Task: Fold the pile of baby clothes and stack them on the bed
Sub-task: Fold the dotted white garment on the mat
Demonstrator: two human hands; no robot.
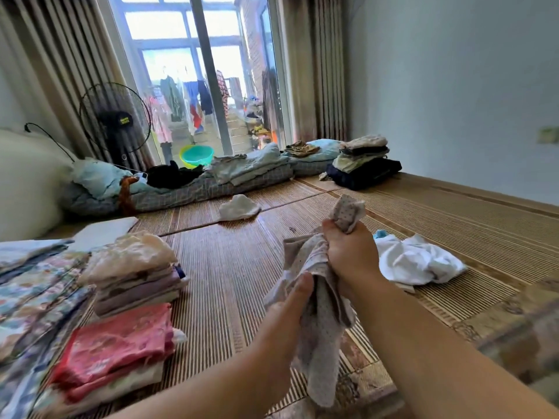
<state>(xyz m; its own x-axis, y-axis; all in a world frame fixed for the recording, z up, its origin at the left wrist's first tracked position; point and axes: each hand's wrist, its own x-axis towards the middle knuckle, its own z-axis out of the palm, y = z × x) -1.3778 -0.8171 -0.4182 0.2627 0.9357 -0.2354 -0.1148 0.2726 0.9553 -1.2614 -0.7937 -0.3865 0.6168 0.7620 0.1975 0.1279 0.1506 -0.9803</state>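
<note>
- The right hand [352, 252] was raised above the bed, and its fingers were curled tightly round the upper part of a grey dotted baby garment [322, 334]; a short end of the cloth stood up out of the fist.
- The left hand [292, 300] was lower and just beside it, and its fingers pinched the same garment at the middle. The rest of the cloth hung down loosely between the two forearms.
- The bed was covered with a bamboo mat [230, 267], and the garment was in the air over it, not lying on it.
- To the left, on the mat, stood a stack of folded pale clothes [136, 276], and nearer to the person a second folded stack with a pink piece on top [121, 343]. A floral quilt [30, 297] lay beside them.
- To the right of the hands lay a crumpled white garment [419, 263], not folded.
- Further away, a small white cloth [239, 207] lay alone on the mat.
- At the far end, near the wall, was another stack of folded clothes [363, 160]; a standing fan [115, 119] was by the window.
</note>
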